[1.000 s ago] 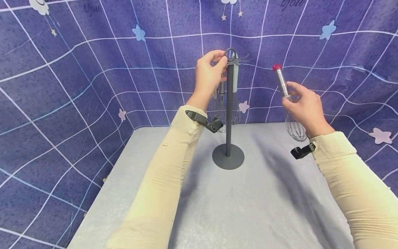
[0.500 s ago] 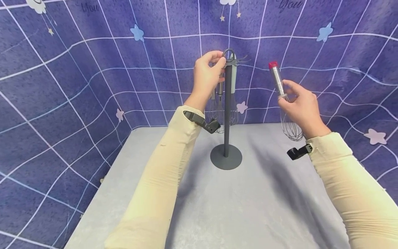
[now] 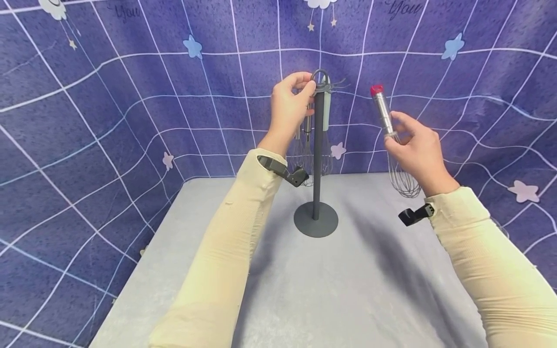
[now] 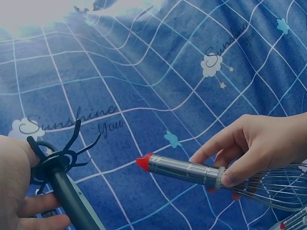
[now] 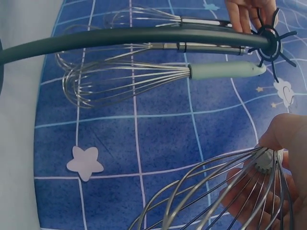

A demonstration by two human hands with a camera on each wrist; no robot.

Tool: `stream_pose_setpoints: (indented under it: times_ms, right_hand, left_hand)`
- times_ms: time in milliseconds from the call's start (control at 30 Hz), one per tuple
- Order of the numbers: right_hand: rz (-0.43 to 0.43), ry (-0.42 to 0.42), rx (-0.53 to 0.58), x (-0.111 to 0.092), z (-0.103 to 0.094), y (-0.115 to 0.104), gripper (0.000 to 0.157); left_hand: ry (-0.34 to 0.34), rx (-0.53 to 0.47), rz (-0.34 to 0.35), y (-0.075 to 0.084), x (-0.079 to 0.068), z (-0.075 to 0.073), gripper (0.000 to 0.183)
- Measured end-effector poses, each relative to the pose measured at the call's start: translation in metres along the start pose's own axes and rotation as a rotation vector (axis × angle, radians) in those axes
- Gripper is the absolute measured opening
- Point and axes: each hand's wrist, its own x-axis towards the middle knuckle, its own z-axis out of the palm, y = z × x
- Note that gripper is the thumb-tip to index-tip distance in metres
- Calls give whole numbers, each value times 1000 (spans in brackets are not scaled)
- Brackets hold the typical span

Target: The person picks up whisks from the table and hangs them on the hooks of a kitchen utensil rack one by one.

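Observation:
A dark grey utensil stand (image 3: 317, 159) rises from a round base, with curved hooks around its top. My left hand (image 3: 292, 99) pinches the stand at its hook ring. My right hand (image 3: 417, 145) holds a whisk (image 3: 383, 111) near the join of its steel handle and wires, with the red handle end up. This whisk is to the right of the stand and apart from it. On the stand hang a whisk with a mint-green handle (image 5: 223, 70) and two steel-handled whisks (image 5: 211, 48). In the head view my left hand partly hides the steel ones.
The stand's base rests on a table with a pale grey cover (image 3: 278, 290). Behind and to the left hangs a blue curtain (image 3: 196, 96) with a white grid and stars. In the right wrist view, bare hooks (image 5: 287, 57) jut from the stand's top.
My right hand has carried the red-ended whisk a little to the left, closer to the stand. My left hand keeps its hold on the stand's top.

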Motion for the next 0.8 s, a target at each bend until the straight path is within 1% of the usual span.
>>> stream_pose_setpoints:
  times_ms: [200, 400, 800]
  right_hand:
    - [-18, 13, 37, -3, 1, -5, 53]
    - [-37, 29, 44, -4, 2, -7, 53]
    - [-36, 24, 108, -6, 2, -17, 55]
  left_hand:
    - [-3, -9, 3, 0, 0, 1, 18]
    - [-4, -10, 10, -2, 1, 2, 19]
    - [0, -21, 21, -3, 3, 3, 17]
